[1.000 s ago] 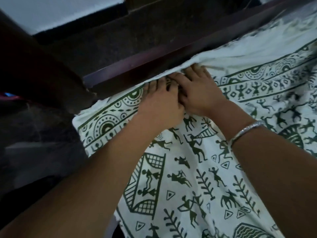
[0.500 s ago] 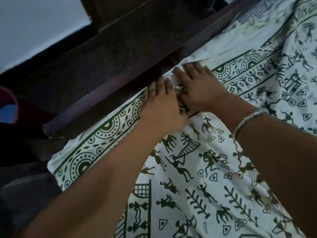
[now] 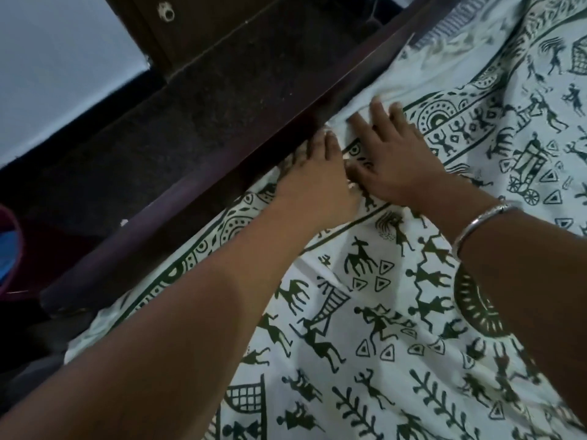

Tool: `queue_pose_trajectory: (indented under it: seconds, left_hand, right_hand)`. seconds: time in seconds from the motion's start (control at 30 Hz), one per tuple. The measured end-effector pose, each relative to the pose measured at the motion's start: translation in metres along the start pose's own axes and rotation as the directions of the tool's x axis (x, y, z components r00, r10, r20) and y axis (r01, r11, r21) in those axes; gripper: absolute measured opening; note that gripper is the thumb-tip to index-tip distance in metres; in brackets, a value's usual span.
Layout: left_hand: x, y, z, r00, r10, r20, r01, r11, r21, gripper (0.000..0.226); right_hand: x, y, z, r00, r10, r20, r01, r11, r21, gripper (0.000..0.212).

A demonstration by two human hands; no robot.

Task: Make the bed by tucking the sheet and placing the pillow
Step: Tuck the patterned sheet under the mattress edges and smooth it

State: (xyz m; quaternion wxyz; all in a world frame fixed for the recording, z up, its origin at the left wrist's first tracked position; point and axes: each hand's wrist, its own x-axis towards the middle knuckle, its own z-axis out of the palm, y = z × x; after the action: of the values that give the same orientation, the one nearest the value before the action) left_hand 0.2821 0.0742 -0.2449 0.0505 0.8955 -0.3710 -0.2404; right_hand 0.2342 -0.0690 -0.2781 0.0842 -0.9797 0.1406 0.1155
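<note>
Sheet (image 3: 397, 312), white with a dark green figure print, lies spread over the bed, its patterned border running along the dark wooden bed rail (image 3: 178, 198). The left hand (image 3: 314, 188) lies palm down on that border, hard against the rail, fingers extended and close together, their tips at the seam where cloth meets rail; whether the tips pass under the cloth cannot be told. It grips nothing. The right hand (image 3: 394, 157) lies just beside it, farther along the rail, palm down, fingers straight and spread, pressing flat on the sheet next to the rail and holding nothing. A silver bangle (image 3: 476, 223) sits on the right wrist. Beyond the right hand the cloth is bunched in soft folds against the rail. On the far side of the rail lies a dark speckled floor (image 3: 190, 106), then a pale wall (image 3: 57, 74) and a dark wooden panel with a ring handle (image 3: 168, 11). A red-rimmed blue object (image 3: 8, 249), cut by the picture's edge, stands on the floor side near the rail's near end.
</note>
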Motion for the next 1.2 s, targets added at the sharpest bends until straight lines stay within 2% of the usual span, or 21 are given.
queue_pose_trajectory:
  seconds: [0.1, 0.17, 0.2, 0.27, 0.33, 0.37, 0.43, 0.47, 0.53, 0.67, 0.73, 0.8, 0.83, 0.9, 0.97, 1.03, 1.07, 1.13, 1.2]
  left_hand:
    - [0.011, 0.007, 0.006, 0.992, -0.120, 0.026, 0.119, 0.992, 0.050, 0.089]
    - [0.012, 0.021, 0.000, 0.982, -0.188, 0.034, 0.185, 0.979, 0.083, 0.077]
    - [0.015, 0.031, -0.004, 0.982, -0.186, 0.040, 0.183, 0.980, 0.074, 0.067]
    - [0.022, 0.049, -0.010, 0.994, -0.114, 0.003, 0.113, 0.992, 0.048, 0.064]
    - [0.035, 0.057, -0.013, 0.998, 0.002, -0.059, 0.001, 0.999, 0.038, 0.074]
    - [0.043, 0.057, -0.013, 0.996, 0.055, -0.067, -0.054, 0.998, 0.019, 0.075]
    - [0.060, 0.052, -0.011, 0.995, 0.090, -0.038, -0.090, 0.996, 0.001, 0.075]
    - [0.067, 0.050, -0.009, 0.996, 0.079, -0.035, -0.079, 0.997, 0.015, 0.077]
    - [0.079, 0.049, -0.005, 0.996, 0.045, -0.073, -0.043, 0.999, 0.033, 0.082]
    - [0.095, 0.072, -0.007, 0.991, -0.125, -0.045, 0.129, 0.987, 0.096, 0.089]
    - [0.102, 0.082, -0.017, 0.987, -0.159, -0.026, 0.161, 0.981, 0.111, 0.074]
    - [0.107, 0.085, -0.028, 0.993, -0.112, -0.044, 0.116, 0.987, 0.111, 0.043]
    - [0.108, 0.086, -0.032, 0.995, -0.083, -0.061, 0.091, 0.986, 0.137, 0.031]
    - [0.108, 0.093, -0.040, 0.993, -0.014, -0.115, 0.038, 0.978, 0.205, 0.023]
    - [0.116, 0.107, -0.044, 0.981, 0.074, -0.177, -0.043, 0.984, 0.174, 0.021]
    - [0.134, 0.118, -0.044, 0.965, 0.167, -0.201, -0.149, 0.983, 0.105, 0.031]
    - [0.147, 0.120, -0.041, 0.966, 0.182, -0.182, -0.170, 0.982, 0.081, 0.043]
    - [0.169, 0.121, -0.034, 0.987, 0.143, -0.073, -0.138, 0.989, 0.060, 0.072]
    - [0.182, 0.119, -0.026, 0.994, 0.099, -0.042, -0.095, 0.992, 0.082, 0.086]
  right_hand:
    - [0.024, 0.005, -0.009, 0.996, -0.067, 0.059, 0.072, 0.994, -0.083, 0.077]
    - [0.030, 0.010, -0.017, 0.990, -0.125, 0.065, 0.131, 0.987, -0.092, 0.075]
    - [0.027, 0.016, -0.021, 0.988, -0.155, 0.023, 0.157, 0.984, -0.085, 0.071]
    - [0.017, 0.032, -0.022, 0.978, -0.161, -0.134, 0.150, 0.985, -0.091, 0.061]
    - [0.011, 0.050, -0.021, 0.965, -0.060, -0.255, 0.049, 0.998, -0.049, 0.058]
    - [0.012, 0.060, -0.021, 0.965, 0.024, -0.261, -0.025, 1.000, 0.001, 0.059]
    - [0.024, 0.078, -0.025, 0.975, 0.164, -0.148, -0.153, 0.985, 0.083, 0.064]
    - [0.034, 0.085, -0.028, 0.981, 0.179, -0.070, -0.173, 0.981, 0.086, 0.066]
    - [0.053, 0.093, -0.035, 0.990, 0.141, 0.026, -0.142, 0.989, 0.033, 0.071]
    - [0.082, 0.098, -0.046, 0.996, 0.055, 0.068, -0.042, 0.984, -0.173, 0.075]
    - [0.083, 0.106, -0.049, 0.998, -0.027, 0.049, 0.035, 0.986, -0.161, 0.072]
    - [0.079, 0.119, -0.050, 0.988, -0.120, -0.095, 0.111, 0.989, -0.098, 0.061]
    - [0.076, 0.128, -0.048, 0.974, -0.116, -0.195, 0.100, 0.991, -0.087, 0.057]
    - [0.075, 0.147, -0.047, 0.943, 0.015, -0.331, -0.026, 0.999, -0.030, 0.056]
    - [0.082, 0.164, -0.049, 0.950, 0.171, -0.261, -0.157, 0.985, 0.072, 0.064]
    - [0.094, 0.175, -0.051, 0.978, 0.186, -0.093, -0.182, 0.982, 0.049, 0.077]
    - [0.102, 0.178, -0.052, 0.986, 0.160, -0.040, -0.160, 0.987, 0.020, 0.081]
    - [0.116, 0.182, -0.055, 0.992, 0.130, -0.001, -0.130, 0.991, -0.037, 0.077]
    - [0.127, 0.184, -0.057, 0.992, 0.119, 0.030, -0.116, 0.989, -0.088, 0.071]
